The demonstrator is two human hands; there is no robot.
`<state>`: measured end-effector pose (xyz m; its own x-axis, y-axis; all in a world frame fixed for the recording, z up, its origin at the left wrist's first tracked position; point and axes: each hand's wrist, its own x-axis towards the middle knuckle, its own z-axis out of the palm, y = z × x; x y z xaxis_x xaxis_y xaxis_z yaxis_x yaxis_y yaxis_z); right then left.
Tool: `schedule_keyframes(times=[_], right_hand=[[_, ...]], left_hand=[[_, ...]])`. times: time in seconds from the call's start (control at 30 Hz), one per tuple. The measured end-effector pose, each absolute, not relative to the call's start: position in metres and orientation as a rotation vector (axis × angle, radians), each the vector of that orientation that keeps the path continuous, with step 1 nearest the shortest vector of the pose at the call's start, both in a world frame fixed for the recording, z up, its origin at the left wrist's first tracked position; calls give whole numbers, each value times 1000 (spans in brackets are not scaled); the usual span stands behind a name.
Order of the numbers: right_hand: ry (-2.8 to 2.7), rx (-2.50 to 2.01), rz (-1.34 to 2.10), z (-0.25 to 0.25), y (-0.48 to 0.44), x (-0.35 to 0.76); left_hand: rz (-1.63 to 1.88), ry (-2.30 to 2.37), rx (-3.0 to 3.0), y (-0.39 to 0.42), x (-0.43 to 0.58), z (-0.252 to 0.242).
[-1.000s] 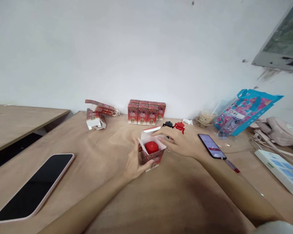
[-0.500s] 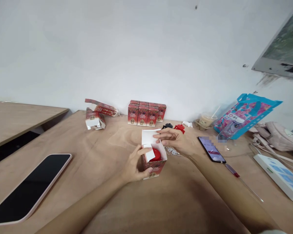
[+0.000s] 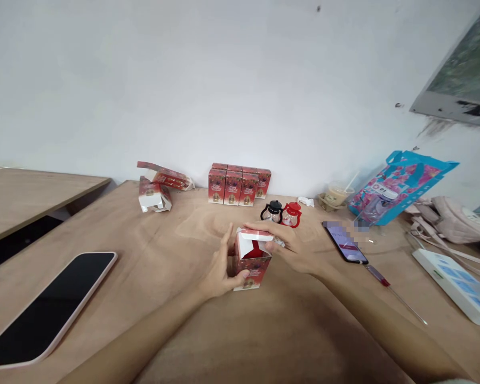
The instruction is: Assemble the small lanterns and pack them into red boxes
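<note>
A small red printed cardboard box (image 3: 256, 271) stands upright in front of me, its top partly open. Wrapped along its left side is my left hand (image 3: 219, 272), the thumb pressed on the front face. From the right, my right hand (image 3: 291, 244) holds the lid flap, with fingers over its top and the thumb near the right side flap. Inside the box a bit of a red object (image 3: 256, 249) shows between white flaps; most of it is hidden. Behind the right hand stand a black mini lantern (image 3: 272, 212) and a red mini lantern (image 3: 292, 214).
Several red boxes (image 3: 232, 188) stand by the wall, with opened cartons (image 3: 154, 194) to their left. A large phone (image 3: 52, 309) lies at left. On the right are a smaller phone (image 3: 345, 242), a screwdriver (image 3: 384, 282), a power strip (image 3: 456, 288), a drink cup (image 3: 336, 195) and a blue bag (image 3: 400, 186).
The lid flap has swung from upright down toward me over the box opening. My right hand has moved lower with it, uncovering the two lanterns. The left hand still holds the box.
</note>
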<state>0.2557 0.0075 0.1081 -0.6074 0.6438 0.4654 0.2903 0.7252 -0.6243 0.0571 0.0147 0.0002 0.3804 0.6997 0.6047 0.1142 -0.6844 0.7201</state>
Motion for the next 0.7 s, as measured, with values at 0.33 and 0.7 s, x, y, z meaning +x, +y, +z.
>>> schedule_keyframes(times=[0.33,0.7], right_hand=[[-2290,-713,514,101,-1,261],[-2422,-716,89,84,-3,265]], left_hand=[[1264,786,2254,20,53,-9],[1281,796,2269,17,54,-4]])
